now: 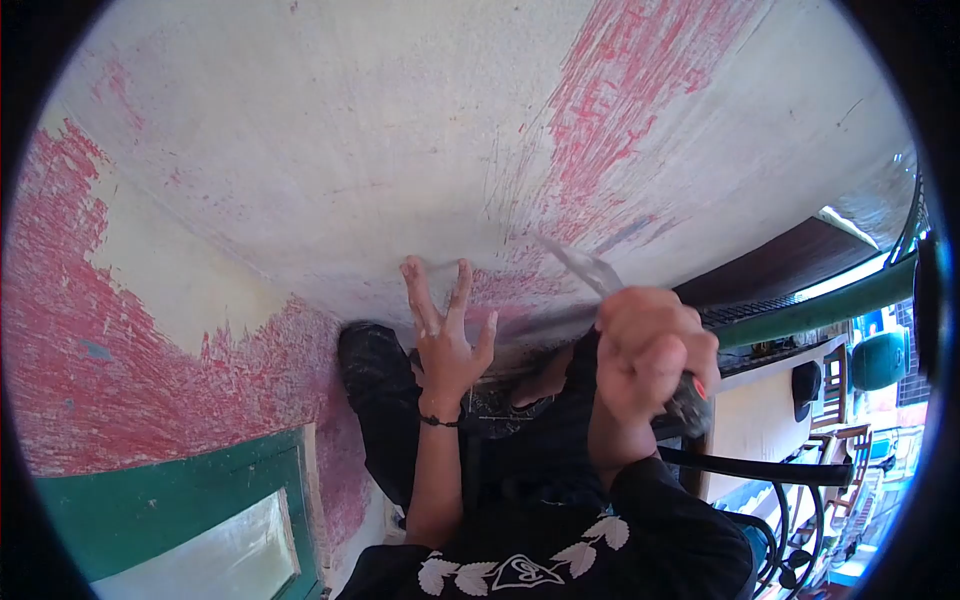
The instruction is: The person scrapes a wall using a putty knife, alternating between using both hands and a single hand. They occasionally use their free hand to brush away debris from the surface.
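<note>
The left hand (447, 352) is empty, fingers spread at the wall (330, 130); to its right, the right hand (650, 345) clenches a knife (590, 268), its tip near the left fingers, though wall contact is unclear. If it skidded on the flaking paint (520, 285), it could nick those fingers. No container shows beside either hand.

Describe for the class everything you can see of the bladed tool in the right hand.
The bladed tool has a pale grey, metallic-looking blade, slightly curved and narrowing to a tip. The right hand is closed around its grip, hiding most of it; only a dark end with a red-orange spot shows below the fist. The tool slants, tip towards the scraped wall. Blur hides the edge, and whether the tip touches the wall cannot be told.
</note>
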Motion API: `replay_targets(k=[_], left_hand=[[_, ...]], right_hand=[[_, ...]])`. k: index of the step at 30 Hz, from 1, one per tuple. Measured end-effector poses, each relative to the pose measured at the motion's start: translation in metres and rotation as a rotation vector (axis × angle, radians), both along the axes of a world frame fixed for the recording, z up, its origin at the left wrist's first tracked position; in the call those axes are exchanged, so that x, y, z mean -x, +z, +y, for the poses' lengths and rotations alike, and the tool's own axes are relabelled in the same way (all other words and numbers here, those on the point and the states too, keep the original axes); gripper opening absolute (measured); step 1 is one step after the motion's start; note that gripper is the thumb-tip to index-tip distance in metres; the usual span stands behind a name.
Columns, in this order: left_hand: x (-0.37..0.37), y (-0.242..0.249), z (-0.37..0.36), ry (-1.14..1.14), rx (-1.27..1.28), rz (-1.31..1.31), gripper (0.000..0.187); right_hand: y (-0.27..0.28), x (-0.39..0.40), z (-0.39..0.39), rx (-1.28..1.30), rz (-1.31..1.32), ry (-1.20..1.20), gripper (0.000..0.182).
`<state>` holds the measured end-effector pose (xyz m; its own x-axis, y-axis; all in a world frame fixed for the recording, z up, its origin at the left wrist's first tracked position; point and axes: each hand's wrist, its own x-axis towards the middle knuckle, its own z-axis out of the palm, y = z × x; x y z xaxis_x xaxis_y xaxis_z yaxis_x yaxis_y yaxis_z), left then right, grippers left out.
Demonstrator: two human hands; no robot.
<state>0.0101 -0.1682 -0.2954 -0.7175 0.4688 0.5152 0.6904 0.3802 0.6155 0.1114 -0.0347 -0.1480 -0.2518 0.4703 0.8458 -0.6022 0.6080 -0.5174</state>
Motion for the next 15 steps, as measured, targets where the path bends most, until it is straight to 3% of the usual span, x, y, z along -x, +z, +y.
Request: replay_targets(k=[4,6,9,11,15], left_hand=[[-0.003,-0.001,-0.001,-0.011,0.006,-0.002,0.073],[0.007,0.003,0.003,-0.007,0.0,0.011,0.073],[-0.001,0.003,-0.003,-0.002,0.013,-0.01,0.073],[0.0,0.003,0.0,-0.003,-0.001,-0.001,0.073],[0.005,0.005,0.0,-0.023,-0.014,0.002,0.074]], right_hand=[[-0.023,0.016,0.01,-0.14,-0.271,-0.32,0.021],[-0.003,0.008,-0.002,-0.044,0.003,-0.061,0.015],[-0.003,0.003,-0.008,0.019,0.039,0.049,0.016],[-0.009,0.019,0.005,-0.191,-0.215,-0.329,0.019],[-0.01,0.015,-0.001,-0.03,0.052,-0.046,0.014]])
